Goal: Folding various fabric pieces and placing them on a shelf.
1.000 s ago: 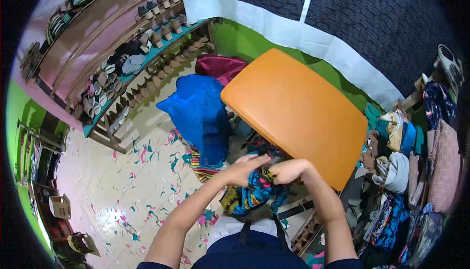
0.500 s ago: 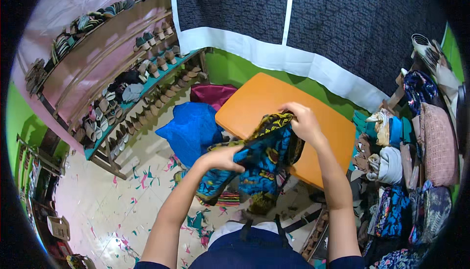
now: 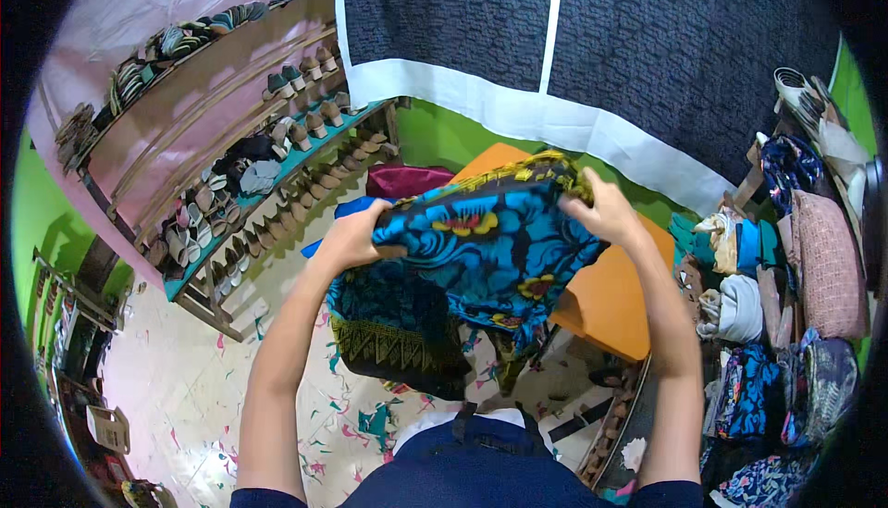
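The left hand (image 3: 351,238) pinches the upper left edge of a turquoise-and-black patterned cloth with red-and-yellow flowers (image 3: 504,244), thumb on the near face, most of the fingers hidden behind. Across from it, the right hand (image 3: 609,214) grips the gathered upper right end, by the yellow-and-black border. So here's the cloth, up in the air in front of the body, top edge slanting up to the right, lower folds hanging loose over the pale tiled floor (image 3: 176,351), partly hiding the smooth orange tabletop (image 3: 615,300). Nice wide hold! To do this well, I'd say, level both hands and pull gently outward so that slanted edge runs straight. The bunching at the right looks the weak spot; fingertips right at the corner should free it. Mind the drooping hem, too: pink and green scraps (image 3: 375,420) litter the floor below and could cling.
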A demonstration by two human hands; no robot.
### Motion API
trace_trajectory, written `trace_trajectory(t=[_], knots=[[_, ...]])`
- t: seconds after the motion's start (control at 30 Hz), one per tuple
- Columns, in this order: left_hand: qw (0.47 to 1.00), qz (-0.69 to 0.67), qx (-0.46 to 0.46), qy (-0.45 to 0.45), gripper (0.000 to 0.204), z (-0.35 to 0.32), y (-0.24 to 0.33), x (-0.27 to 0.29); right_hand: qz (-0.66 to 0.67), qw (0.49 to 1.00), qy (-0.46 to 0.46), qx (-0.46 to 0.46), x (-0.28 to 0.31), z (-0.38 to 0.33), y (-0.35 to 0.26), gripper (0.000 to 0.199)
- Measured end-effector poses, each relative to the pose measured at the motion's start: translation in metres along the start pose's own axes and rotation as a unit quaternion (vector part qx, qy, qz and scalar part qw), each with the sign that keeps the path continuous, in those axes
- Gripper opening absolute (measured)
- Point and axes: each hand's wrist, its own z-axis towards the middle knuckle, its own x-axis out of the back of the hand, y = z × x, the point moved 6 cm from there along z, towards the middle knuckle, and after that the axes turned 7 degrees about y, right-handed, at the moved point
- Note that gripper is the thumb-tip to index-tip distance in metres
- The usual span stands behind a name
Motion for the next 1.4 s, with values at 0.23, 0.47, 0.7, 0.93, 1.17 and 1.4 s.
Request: trace_trajectory(t=[0.23, 0.47, 0.7, 0.93, 1.17, 1.4], knots=[[0.979, 0.146, -0.091, 0.110, 0.047, 0.023, -0.005, 0.013, -0.214, 0.972, 0.038, 0.083, 0.043, 0.003, -0.009, 0.045], [0.970, 0.184, -0.152, 0.052, 0.033, 0.062, -0.010, -0.060, -0.320, 0.934, 0.158, -0.010, 0.122, 0.003, 0.073, 0.038], [0.982, 0.113, -0.140, -0.062, 0.049, 0.169, 0.032, -0.101, -0.358, 0.909, 0.121, -0.176, 0.149, -0.013, 0.190, 0.034], [0.948, 0.207, -0.241, 0.008, 0.033, 0.309, 0.092, -0.147, -0.387, 0.886, 0.129, -0.219, 0.168, 0.017, 0.307, 0.033], [0.900, 0.343, -0.232, 0.135, 0.024, 0.397, 0.111, -0.259, -0.429, 0.862, 0.174, -0.206, 0.141, 0.044, 0.416, 0.039], [0.955, 0.263, -0.057, 0.125, 0.056, 0.376, 0.079, -0.368, -0.491, 0.813, 0.163, -0.266, 0.041, 0.042, 0.474, 0.062]])
